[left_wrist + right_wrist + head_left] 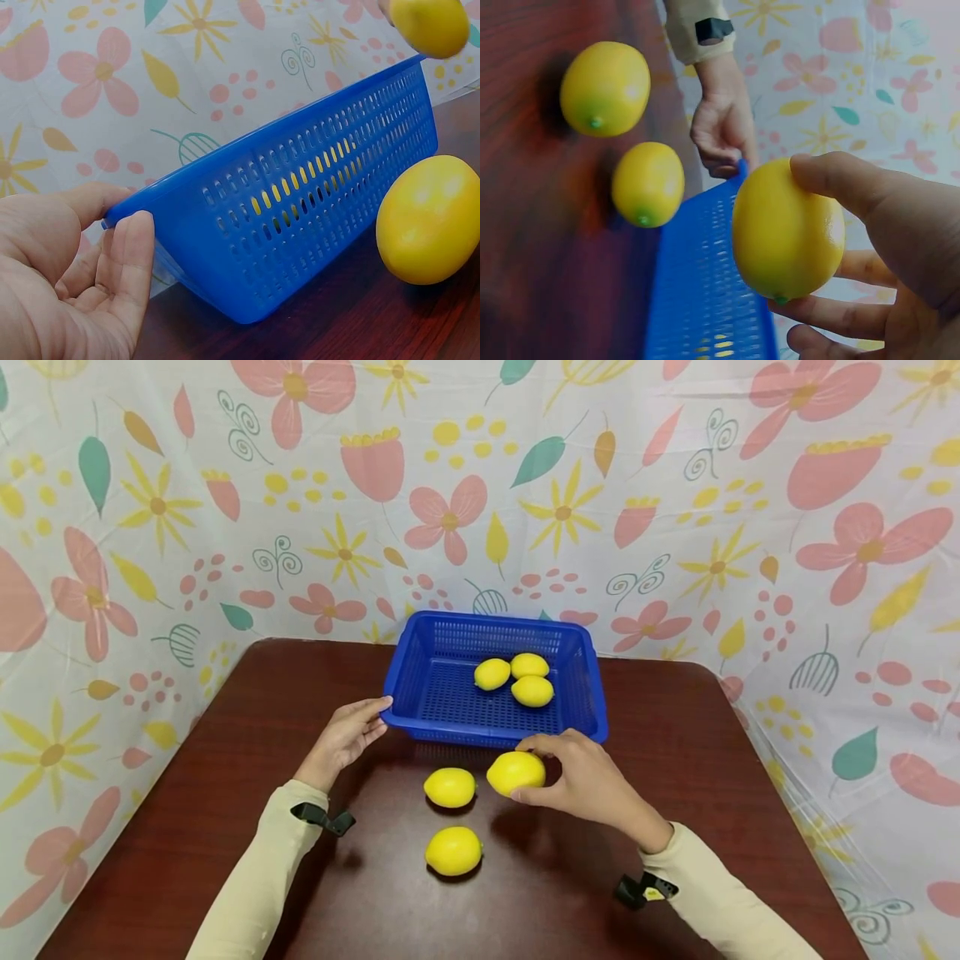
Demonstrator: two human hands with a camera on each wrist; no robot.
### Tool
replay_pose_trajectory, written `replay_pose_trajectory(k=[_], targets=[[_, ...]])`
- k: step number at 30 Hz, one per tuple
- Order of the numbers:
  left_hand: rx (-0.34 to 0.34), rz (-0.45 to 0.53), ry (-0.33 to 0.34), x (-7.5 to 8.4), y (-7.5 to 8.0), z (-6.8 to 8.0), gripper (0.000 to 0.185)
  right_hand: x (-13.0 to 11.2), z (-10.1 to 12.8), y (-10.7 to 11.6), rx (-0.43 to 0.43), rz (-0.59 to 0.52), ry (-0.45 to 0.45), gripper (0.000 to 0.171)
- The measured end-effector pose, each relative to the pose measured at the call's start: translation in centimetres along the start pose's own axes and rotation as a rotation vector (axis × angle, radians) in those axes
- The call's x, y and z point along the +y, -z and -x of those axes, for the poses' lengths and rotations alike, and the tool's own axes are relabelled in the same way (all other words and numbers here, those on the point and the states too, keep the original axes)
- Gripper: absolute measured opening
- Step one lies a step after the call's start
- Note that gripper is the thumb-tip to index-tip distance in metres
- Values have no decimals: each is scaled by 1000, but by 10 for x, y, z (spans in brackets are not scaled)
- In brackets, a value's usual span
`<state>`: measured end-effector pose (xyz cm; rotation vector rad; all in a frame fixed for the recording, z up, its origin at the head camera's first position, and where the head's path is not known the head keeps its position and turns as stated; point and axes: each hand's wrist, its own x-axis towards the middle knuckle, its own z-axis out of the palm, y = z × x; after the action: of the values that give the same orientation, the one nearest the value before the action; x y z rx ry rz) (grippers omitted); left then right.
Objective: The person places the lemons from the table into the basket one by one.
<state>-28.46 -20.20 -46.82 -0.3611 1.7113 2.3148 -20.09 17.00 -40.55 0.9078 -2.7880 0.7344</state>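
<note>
A blue plastic basket (487, 735) with slotted walls stands at the back of the table, and several lemons (492, 674) lie inside toward its right. My left hand (347, 739) pinches the basket's front left corner by the rim, thumb and fingers on either side, as the left wrist view shows. Just in front of the basket, my right hand (592, 777) holds a lemon (787, 232) between thumb and fingers, raised off the table. Two more lemons rest on the table: one nearer the basket (450, 787), the other closer to me (454, 851).
The dark red-brown wooden table (315, 893) carries everything. Behind and beside it hangs a floral-patterned curtain (450, 485). Each sleeved wrist wears a black strap device, one on the left (322, 817) and one on the right (645, 890).
</note>
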Motion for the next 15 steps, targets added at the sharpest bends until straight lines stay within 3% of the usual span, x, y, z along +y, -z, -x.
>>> replay_pose_trajectory(k=[11, 15], targets=[[4, 15, -5, 2, 0, -3, 11, -1, -42, 37, -99, 18, 56, 53], [3, 24, -2, 0, 1, -4, 13, 2, -62, 45, -140, 14, 114, 53]])
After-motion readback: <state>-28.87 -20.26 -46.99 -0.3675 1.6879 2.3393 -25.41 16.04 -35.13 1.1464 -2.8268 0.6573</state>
